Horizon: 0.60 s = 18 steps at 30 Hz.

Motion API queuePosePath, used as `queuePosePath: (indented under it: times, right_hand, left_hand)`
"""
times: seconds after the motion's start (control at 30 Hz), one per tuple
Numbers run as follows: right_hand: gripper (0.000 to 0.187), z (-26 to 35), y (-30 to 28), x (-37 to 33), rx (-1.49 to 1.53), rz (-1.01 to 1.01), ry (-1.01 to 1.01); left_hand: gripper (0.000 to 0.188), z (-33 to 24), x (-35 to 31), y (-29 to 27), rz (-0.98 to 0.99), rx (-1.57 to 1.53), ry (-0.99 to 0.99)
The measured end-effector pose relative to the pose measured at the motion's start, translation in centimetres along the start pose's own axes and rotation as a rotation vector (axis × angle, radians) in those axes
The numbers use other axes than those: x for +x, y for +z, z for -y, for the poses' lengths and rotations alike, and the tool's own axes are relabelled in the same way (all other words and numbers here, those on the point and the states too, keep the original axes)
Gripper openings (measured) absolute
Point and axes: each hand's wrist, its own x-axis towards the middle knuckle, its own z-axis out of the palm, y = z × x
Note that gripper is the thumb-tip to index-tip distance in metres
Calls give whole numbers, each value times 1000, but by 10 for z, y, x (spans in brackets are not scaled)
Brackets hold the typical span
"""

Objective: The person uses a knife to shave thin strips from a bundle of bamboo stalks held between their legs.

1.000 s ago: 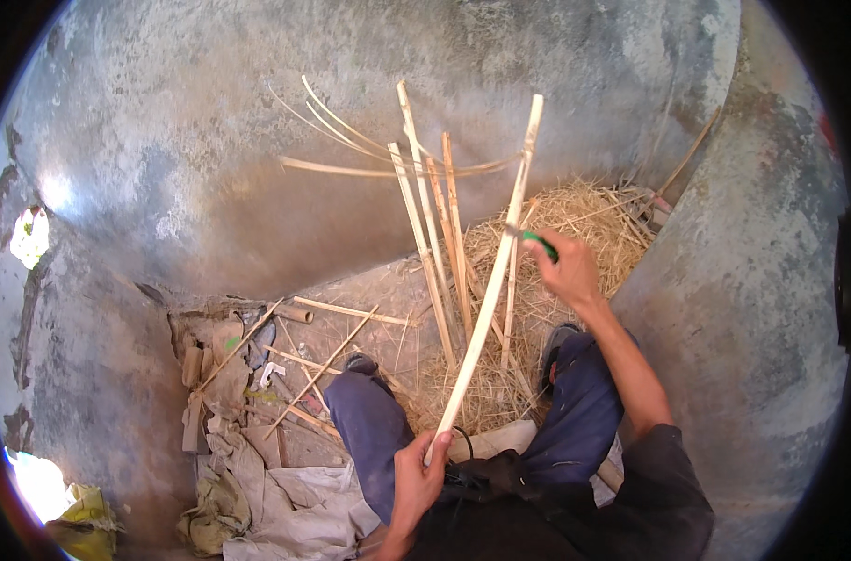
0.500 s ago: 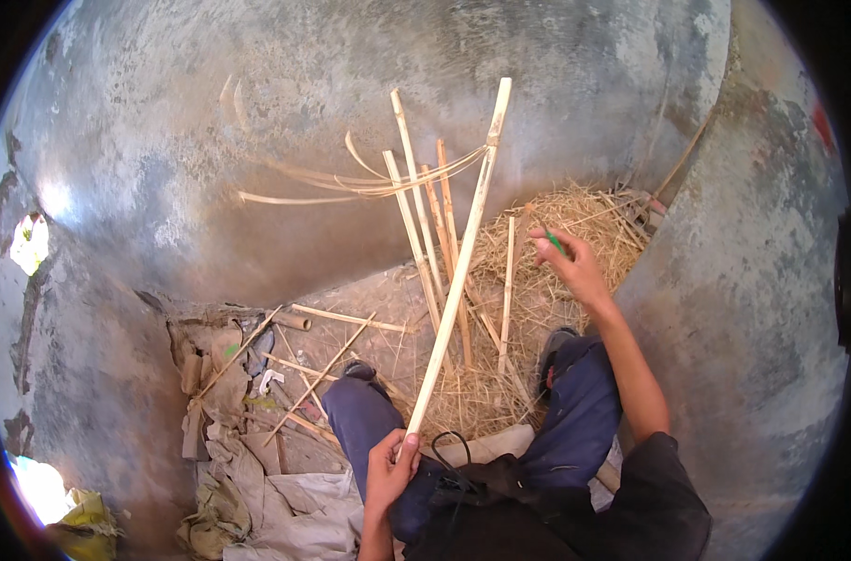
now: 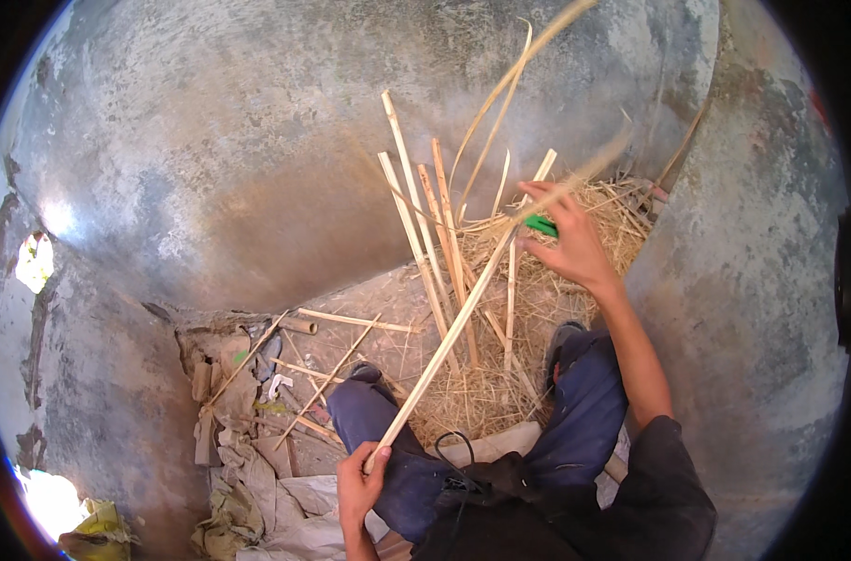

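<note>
My left hand (image 3: 360, 481) is closed around the near end of a long pale split-bamboo stick (image 3: 444, 346), which slants up and away to the right. In my right hand (image 3: 580, 243) is a green-handled knife (image 3: 541, 224), held against the stick's upper part; its blade is hard to make out. Thin curled slivers (image 3: 493, 117) spring from the stick near there, some blurred by motion. Just left of the held stick, several other bamboo sticks (image 3: 409, 201) lean upright against the wall.
A heap of straw-like shavings (image 3: 603, 220) lies in the right corner, with more between my feet. Loose sticks (image 3: 337, 374) cross on the floor at left, beside crumpled sacks (image 3: 257, 496) and rubble. Grey walls (image 3: 257, 140) curve closely around me.
My right hand has come down and left onto the stick with the knife. The stick has tipped right, and its slivers now swing up and right instead of left. My left hand has shifted slightly nearer and left.
</note>
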Motion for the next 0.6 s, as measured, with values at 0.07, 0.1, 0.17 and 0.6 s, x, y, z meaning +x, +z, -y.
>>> queuePosePath:
  times: [0.07,0.1,0.17,0.6]
  right_hand:
    - [47,-11,11,-1,18,124,-20]
    - [44,-17,12,-1,41,199,-17]
    - [36,-31,19,-1,55,305,-13]
    - [37,-59,42,0,674,289,475]
  left_hand:
    - [21,-1,2,-6,0,39,37]
    - [21,-3,3,-8,6,57,48]
    - [23,-13,2,-13,50,91,40]
    - [29,15,5,-26,152,209,-7]
